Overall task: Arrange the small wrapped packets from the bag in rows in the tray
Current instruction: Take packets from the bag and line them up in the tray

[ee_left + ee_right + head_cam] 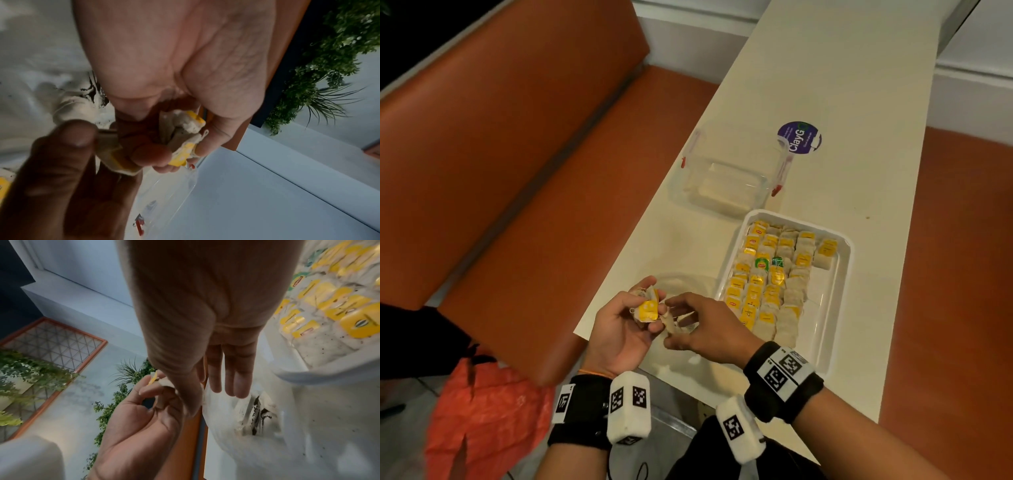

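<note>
Left hand (619,329) raised over the near left corner of the table (835,102), palm up, fingers curled round a small bunch of packets (646,308); topmost one showing a yellow tag, pale paper and loops of string sticking out above the fingertips. Same bunch in the left wrist view (185,139), clamped between thumb and fingers, yellow tags at top and bottom of the wad.

Right hand (705,329) just beside the left, touching it at the fingertips, thumb and forefinger pinching one pale packet (678,325) at the edge of the bunch. In the left wrist view that packet (115,155) seen held between the dark right thumb and fingers, a yellow tag on its lower side. In the right wrist view, two fingers (236,369) hanging straight, the pinch itself hidden behind the thumb.

White tray (839,308) to the right of the hands, on the table, mostly filled with packets in rows (774,281): chiefly yellow-tagged, two green-tagged near the middle, the rightmost column holding only one packet at the far end. Bare tray floor along the right side and near end.

Crumpled clear bag (681,284) lying on the table just beyond the hands, left of the tray; dark specks inside visible in the right wrist view (257,415).

Clear lidded-type container with red clips (726,178) beyond the tray, a round purple sticker (799,137) beside it. Orange bench (500,154) along the left of the table; orange plastic bag (482,411) on the floor.
</note>
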Demonstrator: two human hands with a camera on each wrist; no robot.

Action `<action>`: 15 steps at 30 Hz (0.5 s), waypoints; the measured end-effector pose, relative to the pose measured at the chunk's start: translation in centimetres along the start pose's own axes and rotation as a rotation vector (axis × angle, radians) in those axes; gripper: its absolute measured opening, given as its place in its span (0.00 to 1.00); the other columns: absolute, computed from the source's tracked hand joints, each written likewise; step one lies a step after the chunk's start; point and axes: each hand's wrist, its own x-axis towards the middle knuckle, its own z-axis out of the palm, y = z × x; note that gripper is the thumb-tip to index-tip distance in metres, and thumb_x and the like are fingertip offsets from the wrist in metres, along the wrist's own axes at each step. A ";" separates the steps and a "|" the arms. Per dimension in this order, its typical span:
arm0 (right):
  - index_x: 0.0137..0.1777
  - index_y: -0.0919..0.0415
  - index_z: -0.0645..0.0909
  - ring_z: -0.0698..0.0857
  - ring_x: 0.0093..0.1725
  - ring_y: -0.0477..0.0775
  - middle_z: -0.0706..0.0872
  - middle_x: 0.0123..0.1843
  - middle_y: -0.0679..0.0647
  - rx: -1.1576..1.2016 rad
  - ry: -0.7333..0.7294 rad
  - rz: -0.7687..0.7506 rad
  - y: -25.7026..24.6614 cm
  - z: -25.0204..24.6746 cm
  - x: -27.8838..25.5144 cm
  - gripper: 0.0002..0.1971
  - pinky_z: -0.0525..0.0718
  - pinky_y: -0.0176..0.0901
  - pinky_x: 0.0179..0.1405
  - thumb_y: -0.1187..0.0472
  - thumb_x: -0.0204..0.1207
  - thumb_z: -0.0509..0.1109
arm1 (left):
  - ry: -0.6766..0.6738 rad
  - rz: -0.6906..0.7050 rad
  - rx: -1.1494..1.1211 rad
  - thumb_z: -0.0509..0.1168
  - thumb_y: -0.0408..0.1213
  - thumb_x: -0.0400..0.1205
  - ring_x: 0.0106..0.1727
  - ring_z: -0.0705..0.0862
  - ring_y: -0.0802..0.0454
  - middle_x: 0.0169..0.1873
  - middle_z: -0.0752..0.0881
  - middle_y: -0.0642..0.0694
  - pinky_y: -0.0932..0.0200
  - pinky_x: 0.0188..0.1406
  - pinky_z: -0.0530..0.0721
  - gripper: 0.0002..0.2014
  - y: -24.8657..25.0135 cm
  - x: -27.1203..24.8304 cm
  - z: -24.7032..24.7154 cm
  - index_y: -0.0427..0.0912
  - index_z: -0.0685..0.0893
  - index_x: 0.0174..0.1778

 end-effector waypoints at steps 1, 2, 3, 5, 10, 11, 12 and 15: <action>0.73 0.48 0.82 0.90 0.54 0.43 0.89 0.60 0.42 0.010 0.011 -0.001 0.0 0.1 0.1 0.30 0.88 0.35 0.50 0.52 0.70 0.86 | 0.001 0.004 -0.003 0.60 0.30 0.76 0.36 0.83 0.45 0.46 0.86 0.36 0.59 0.22 0.79 0.21 0.0 0.0 0.0 0.36 0.86 0.65; 0.69 0.48 0.85 0.91 0.50 0.45 0.90 0.58 0.42 0.026 0.022 -0.003 0.1 0.2 0.1 0.26 0.90 0.38 0.50 0.53 0.71 0.86 | 0.005 0.010 -0.009 0.60 0.30 0.76 0.37 0.83 0.45 0.47 0.86 0.36 0.59 0.23 0.79 0.21 0.0 0.0 -0.1 0.36 0.86 0.64; 0.66 0.48 0.86 0.92 0.48 0.47 0.91 0.56 0.44 0.048 0.032 -0.004 0.2 0.3 0.0 0.23 0.92 0.44 0.50 0.53 0.72 0.85 | 0.007 0.014 -0.021 0.60 0.30 0.75 0.37 0.82 0.44 0.47 0.86 0.35 0.58 0.23 0.79 0.21 0.0 -0.1 -0.2 0.36 0.86 0.64; 0.62 0.50 0.88 0.93 0.45 0.52 0.92 0.53 0.47 0.093 0.047 -0.010 0.5 0.3 -0.2 0.16 0.94 0.53 0.50 0.55 0.75 0.82 | -0.005 0.012 -0.060 0.60 0.30 0.74 0.39 0.82 0.42 0.47 0.86 0.35 0.57 0.24 0.80 0.21 -0.1 -0.3 -0.2 0.36 0.85 0.62; 0.55 0.59 0.90 0.95 0.43 0.55 0.94 0.44 0.55 0.196 0.060 -0.031 0.6 0.0 -1.2 0.06 0.94 0.59 0.47 0.57 0.83 0.76 | -0.062 -0.011 -0.120 0.61 0.35 0.77 0.42 0.84 0.42 0.47 0.87 0.36 0.57 0.26 0.80 0.16 -1.0 -0.4 -0.3 0.38 0.85 0.59; 0.54 0.61 0.89 0.95 0.44 0.55 0.94 0.43 0.58 0.225 0.066 -0.026 0.6 -0.2 -1.4 0.07 0.94 0.59 0.48 0.58 0.84 0.75 | -0.063 -0.018 -0.130 0.62 0.37 0.80 0.42 0.85 0.43 0.47 0.87 0.37 0.57 0.26 0.80 0.13 -1.2 -0.3 -0.3 0.39 0.86 0.58; 0.53 0.64 0.89 0.95 0.44 0.55 0.94 0.44 0.60 0.262 0.071 -0.016 0.7 -0.4 -1.5 0.08 0.94 0.59 0.48 0.58 0.84 0.75 | -0.054 -0.024 -0.138 0.65 0.39 0.83 0.43 0.87 0.44 0.47 0.87 0.38 0.58 0.26 0.81 0.10 -1.4 -0.1 -0.4 0.40 0.87 0.56; 0.55 0.67 0.89 0.95 0.47 0.58 0.93 0.48 0.66 0.380 0.076 0.017 0.9 -1.4 -2.2 0.10 0.94 0.55 0.48 0.59 0.86 0.74 | 0.009 -0.036 -0.142 0.71 0.42 0.83 0.42 0.89 0.47 0.44 0.88 0.42 0.62 0.22 0.80 0.06 -1.9 0.2 -0.3 0.44 0.90 0.47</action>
